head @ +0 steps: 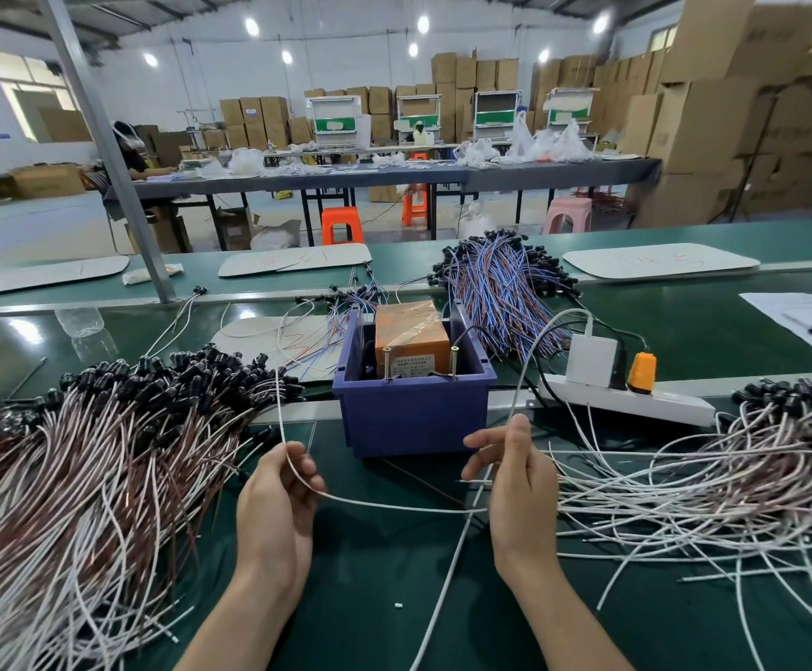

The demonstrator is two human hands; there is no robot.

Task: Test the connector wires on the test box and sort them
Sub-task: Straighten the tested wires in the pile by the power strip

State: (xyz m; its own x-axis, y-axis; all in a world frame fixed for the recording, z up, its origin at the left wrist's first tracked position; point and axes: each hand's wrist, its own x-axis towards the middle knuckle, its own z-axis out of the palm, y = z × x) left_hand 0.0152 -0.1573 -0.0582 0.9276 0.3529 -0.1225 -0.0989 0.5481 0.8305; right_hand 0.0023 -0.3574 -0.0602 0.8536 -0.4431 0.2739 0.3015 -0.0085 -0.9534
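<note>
Clearly we are mid-test with 1 white wire; it spans the lower centre of the frame between both hands, just in front of the blue bin. Our left hand pinches it between thumb and curled fingers, its far length rising toward the left pile; our right hand holds the other end in loosely curled fingers, index raised.

The orange test box sits in the bin at centre, with 2 upright screws at its near edge; we judge these to be the contacts. We think the next move calls for bringing the wire's ends onto those 2 screws, then laying it on the left pile or the right pile by result; which pile means what we cannot tell.

The box's front label carries printed lines too small to read; the red handwriting on the white board at upper right is not legible.
</note>
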